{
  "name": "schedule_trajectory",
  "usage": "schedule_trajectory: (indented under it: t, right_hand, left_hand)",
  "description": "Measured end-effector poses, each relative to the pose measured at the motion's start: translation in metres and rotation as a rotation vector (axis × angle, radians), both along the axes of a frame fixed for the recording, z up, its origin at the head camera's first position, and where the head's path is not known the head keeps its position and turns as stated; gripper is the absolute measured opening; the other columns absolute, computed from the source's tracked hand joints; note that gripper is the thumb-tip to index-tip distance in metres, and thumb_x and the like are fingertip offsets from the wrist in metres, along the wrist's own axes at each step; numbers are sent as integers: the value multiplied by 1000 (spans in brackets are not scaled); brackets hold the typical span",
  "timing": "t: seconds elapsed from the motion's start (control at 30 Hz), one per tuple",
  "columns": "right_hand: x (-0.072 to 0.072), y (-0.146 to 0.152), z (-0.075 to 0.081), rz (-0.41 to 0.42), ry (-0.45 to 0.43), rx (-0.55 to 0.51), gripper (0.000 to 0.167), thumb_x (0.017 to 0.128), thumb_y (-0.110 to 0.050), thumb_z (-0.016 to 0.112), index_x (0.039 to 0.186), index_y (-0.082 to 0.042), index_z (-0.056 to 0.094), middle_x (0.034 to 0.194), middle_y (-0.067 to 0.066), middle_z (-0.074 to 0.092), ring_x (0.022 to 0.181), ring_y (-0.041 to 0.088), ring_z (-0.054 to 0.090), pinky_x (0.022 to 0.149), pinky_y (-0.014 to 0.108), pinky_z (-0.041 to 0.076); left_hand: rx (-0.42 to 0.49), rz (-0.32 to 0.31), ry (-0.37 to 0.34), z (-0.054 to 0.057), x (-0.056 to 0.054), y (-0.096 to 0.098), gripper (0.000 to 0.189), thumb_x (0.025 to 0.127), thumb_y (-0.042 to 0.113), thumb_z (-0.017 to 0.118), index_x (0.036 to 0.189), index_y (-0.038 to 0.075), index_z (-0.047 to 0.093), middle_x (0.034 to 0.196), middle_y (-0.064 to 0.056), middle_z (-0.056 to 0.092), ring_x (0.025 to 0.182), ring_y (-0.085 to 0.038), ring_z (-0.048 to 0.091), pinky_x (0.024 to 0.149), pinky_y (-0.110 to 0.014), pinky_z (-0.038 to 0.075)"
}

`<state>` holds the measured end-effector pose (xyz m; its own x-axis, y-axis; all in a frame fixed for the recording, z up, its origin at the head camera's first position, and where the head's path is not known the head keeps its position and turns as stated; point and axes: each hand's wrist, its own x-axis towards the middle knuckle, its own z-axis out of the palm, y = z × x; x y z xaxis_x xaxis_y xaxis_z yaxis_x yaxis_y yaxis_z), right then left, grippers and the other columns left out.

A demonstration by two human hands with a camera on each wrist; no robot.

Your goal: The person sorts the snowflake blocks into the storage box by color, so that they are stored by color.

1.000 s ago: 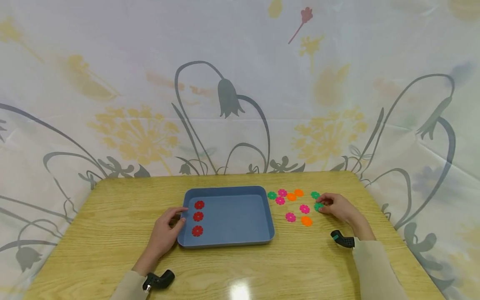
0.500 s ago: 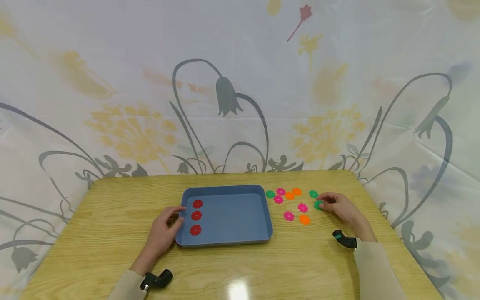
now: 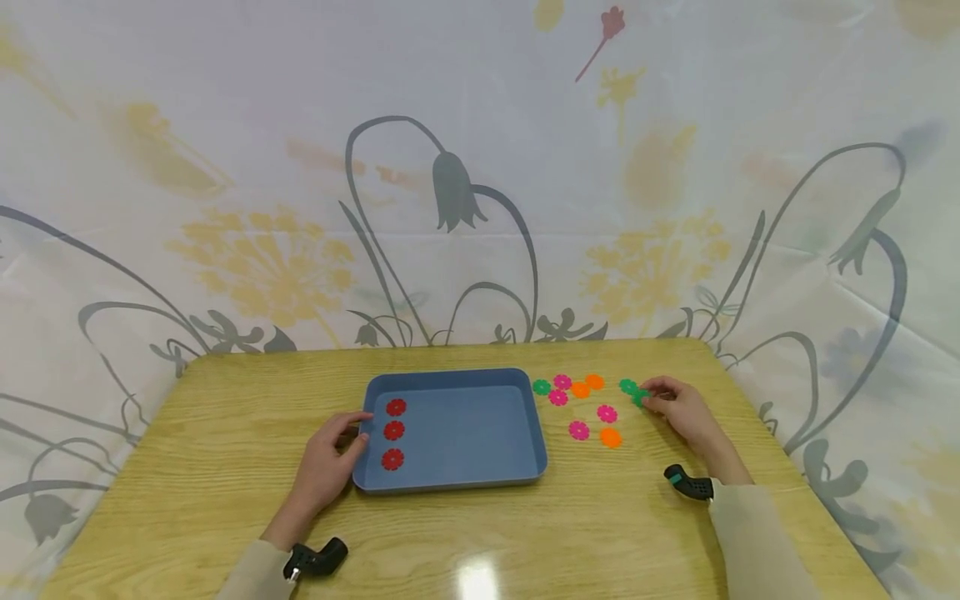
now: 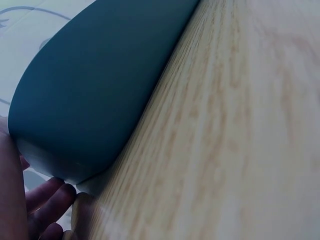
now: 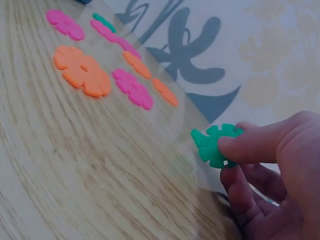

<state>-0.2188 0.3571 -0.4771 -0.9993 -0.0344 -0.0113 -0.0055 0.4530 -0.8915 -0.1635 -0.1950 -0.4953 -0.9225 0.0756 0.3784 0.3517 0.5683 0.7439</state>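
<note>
My right hand [image 3: 682, 412] pinches a green flower-shaped disc [image 5: 220, 146] between thumb and fingers at the right of the table. The disc is tilted and has notched edges. In the head view it overlaps another green disc [image 3: 628, 386] just behind it. At the left end of a blue-grey rectangular tray [image 3: 468, 486], my left hand [image 3: 324, 458] holds the rim. In the left wrist view, its curled fingers [image 4: 50, 197] lie against the outside of the tray wall. Three red flower discs [image 3: 393, 431] lie in a column along the tray's left side.
Several pink, orange and green discs lie flat on the wooden table [image 3: 480, 542] right of the tray, among them an orange one [image 3: 611, 437] and a pink one [image 3: 579, 430]. Behind the table's far edge hangs a flower-patterned cloth [image 3: 480, 250].
My right hand has drawn the green disc slightly toward the back, so it now overlaps the other green disc in the head view. My left hand keeps its hold on the tray.
</note>
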Motion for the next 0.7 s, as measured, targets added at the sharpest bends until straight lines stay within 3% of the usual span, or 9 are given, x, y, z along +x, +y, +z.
schedule_trajectory:
  t: [0.17,0.33,0.5,0.7]
  right_hand:
    - [1,-4,6,-26,37,17,32,93,-13,57,118,6,52,110,22,51,77,20,54,64,25,46]
    - [4,-8,14,-22,33,84,37,92,-23,59,120,2,58,119,23,54,86,23,59,70,28,49]
    - [3,-17,23,20,61,117,39,91,-28,61,119,-1,61,118,20,58,97,29,60,78,32,48]
    - [-4,-32,31,90,75,98,38,87,-29,65,117,-5,63,112,16,62,94,31,61,79,41,48]
  left_hand:
    - [7,-3,-1,1,0,1,29,88,8,63,116,12,64,108,0,61,88,-13,57,72,-28,48]
    - [3,-5,5,1,0,1,28,88,9,62,116,12,63,109,1,61,88,-13,57,72,-28,48]
    - [3,-12,6,-1,-1,0,28,89,10,61,116,12,63,109,1,60,88,-13,57,72,-28,48]
    - [12,-15,1,0,1,0,28,89,10,62,116,12,63,110,0,60,89,-13,57,72,-29,49]
